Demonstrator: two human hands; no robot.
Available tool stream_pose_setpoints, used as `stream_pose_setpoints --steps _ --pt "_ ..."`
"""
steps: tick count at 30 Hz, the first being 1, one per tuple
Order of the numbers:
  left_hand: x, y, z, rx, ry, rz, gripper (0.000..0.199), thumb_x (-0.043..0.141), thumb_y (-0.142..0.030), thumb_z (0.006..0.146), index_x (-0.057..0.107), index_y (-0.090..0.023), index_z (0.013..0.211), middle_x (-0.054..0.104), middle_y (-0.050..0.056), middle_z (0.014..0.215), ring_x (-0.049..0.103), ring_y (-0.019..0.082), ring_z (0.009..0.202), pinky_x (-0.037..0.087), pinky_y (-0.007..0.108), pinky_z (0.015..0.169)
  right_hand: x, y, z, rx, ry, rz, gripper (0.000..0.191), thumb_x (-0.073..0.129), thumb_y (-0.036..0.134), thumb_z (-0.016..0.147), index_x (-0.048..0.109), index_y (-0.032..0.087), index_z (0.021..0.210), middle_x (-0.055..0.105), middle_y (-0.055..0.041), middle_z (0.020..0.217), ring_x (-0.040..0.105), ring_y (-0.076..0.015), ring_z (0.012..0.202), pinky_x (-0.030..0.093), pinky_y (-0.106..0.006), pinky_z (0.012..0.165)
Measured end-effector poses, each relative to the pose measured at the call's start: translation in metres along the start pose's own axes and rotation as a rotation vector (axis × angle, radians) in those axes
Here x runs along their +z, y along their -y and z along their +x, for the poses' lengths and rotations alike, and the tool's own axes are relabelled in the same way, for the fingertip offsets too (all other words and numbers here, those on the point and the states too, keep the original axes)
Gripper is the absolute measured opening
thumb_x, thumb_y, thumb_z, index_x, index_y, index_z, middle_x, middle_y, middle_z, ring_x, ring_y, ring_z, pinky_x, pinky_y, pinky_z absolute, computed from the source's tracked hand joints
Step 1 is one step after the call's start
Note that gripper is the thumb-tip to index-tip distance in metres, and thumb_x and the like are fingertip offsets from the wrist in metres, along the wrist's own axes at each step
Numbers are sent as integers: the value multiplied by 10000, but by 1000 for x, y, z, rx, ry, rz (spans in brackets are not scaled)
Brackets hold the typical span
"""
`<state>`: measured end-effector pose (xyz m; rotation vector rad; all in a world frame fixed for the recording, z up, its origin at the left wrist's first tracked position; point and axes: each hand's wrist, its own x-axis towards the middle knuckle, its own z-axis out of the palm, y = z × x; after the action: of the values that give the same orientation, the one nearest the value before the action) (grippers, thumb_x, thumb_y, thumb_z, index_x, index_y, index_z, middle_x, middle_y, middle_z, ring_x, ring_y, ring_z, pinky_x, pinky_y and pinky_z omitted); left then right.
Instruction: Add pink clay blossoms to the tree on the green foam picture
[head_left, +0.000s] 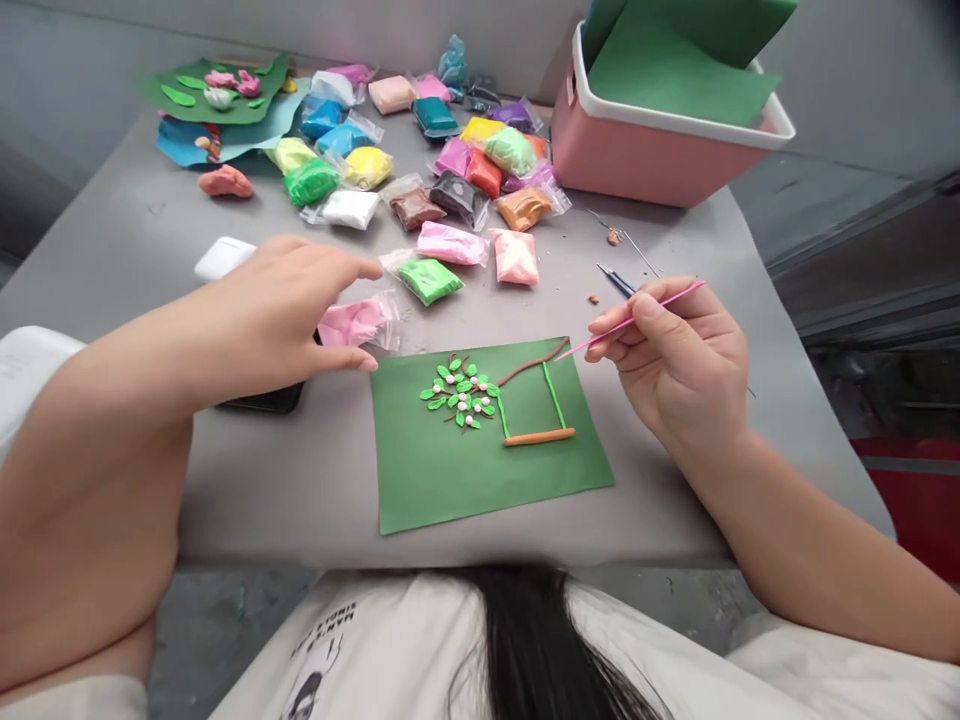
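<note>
Head view: a green, rectangular paper sheet (pixel 450 485) lies lengthwise left to right on the grey bench (pixel 277 500); the empty, spread left hand (pixel 296 300) is nearer, thumb by its far left corner; the right hand (pixel 682 350) pinches a slim pink stick (pixel 611 331), tip by the far right corner.

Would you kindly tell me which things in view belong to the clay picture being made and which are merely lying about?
Belonging to it:
decorated green sheet
pink stick in the right hand
probably the clay packets

Seemingly just lying about:
white case
pink bin
other clay pictures at the back
</note>
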<state>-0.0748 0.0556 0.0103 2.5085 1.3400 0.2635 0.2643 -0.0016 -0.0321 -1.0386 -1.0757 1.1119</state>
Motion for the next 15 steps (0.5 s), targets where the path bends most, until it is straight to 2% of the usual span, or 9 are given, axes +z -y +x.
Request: stream_pose_setpoints --steps 3,6,10,12,13,15 --pt "-3 3 2 -49 100 52 693 713 -553 880 669 -114 1415 726 197 1343 560 483 1337 437 630 1121 -4 -3 4 57 -18 13 302 914 440 824 679 249 831 798 42 746 728 -110 588 640 -224 600" --pt "-3 2 7 -127 162 66 613 803 -441 801 718 -125 1320 743 167 1226 621 462 1196 491 567 1020 -10 -5 7 123 -49 34 179 881 355 851 722 278 826 807 27 761 736 -123 614 639 -236 632" --pt "2 5 10 -80 170 91 335 769 -445 862 735 -183 1069 691 72 959 607 301 922 484 423 861 -16 -7 10 112 -59 60 96 832 271 881 752 281 829 812 -14 774 734 -130 604 626 -247 629" --pt "4 8 10 -65 132 116 271 758 -464 865 691 -212 935 644 46 851 561 262 829 448 392 773 -17 -7 11 135 -41 68 95 836 284 887 751 277 845 817 -19 796 748 -135 627 631 -255 650" --pt "4 8 9 -65 122 131 263 728 -476 883 673 -223 926 641 43 842 554 257 817 436 391 752 -17 -7 11 128 -43 79 102 847 291 874 753 275 838 816 -18 784 749 -138 619 628 -254 637" --pt "3 7 9 -79 104 154 279 606 -489 962 667 -228 1041 673 58 939 582 271 897 449 407 788 -15 -7 10 121 -49 98 100 851 301 859 764 268 822 818 -23 771 755 -146 614 629 -257 630"
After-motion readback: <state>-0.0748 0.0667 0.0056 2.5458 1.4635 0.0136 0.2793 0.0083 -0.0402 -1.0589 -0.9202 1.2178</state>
